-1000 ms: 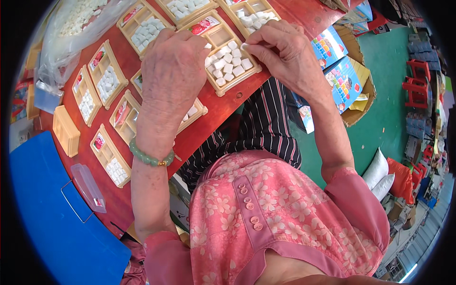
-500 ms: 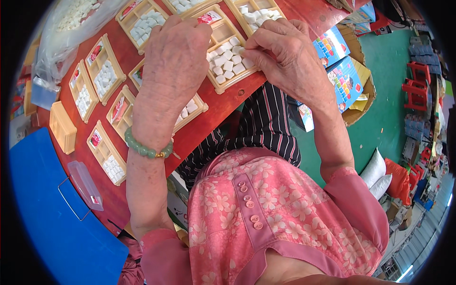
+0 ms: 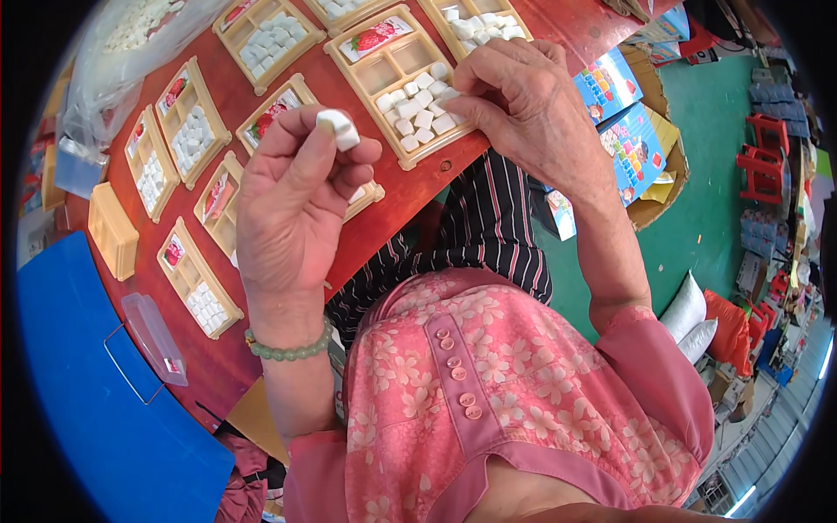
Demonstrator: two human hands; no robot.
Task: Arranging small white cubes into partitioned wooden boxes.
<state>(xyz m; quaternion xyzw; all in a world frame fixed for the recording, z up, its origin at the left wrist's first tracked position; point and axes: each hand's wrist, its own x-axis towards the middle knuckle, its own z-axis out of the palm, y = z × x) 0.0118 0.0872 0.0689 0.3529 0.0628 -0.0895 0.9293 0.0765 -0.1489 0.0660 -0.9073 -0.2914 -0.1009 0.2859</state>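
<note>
My left hand point(image 3: 296, 209) is turned palm up over the table, its thumb and fingertips pinching a small white block point(image 3: 340, 129), maybe two together. My right hand point(image 3: 532, 109) is closed in a pinch at the right side of a cream plastic tray point(image 3: 370, 80). Its fingertips meet beside several white blocks point(image 3: 424, 103) lying in the tray's near compartment; what they hold is hidden. A strawberry picture card point(image 3: 377, 37) fills the far compartment, and two smaller compartments between are bare.
More cream trays point(image 3: 192, 122) with white blocks stand across the red table point(image 3: 349, 261). A clear bag point(image 3: 113, 78) of white pieces lies far left, near a blue surface point(image 3: 105, 383). A clear plastic lid point(image 3: 157, 336) rests at the left edge. Blue printed boxes point(image 3: 628, 157) sit in a carton at right.
My left hand has drawn back from the tray, toward me and left, and turned over with a white block in its fingertips. My right hand has barely moved.
</note>
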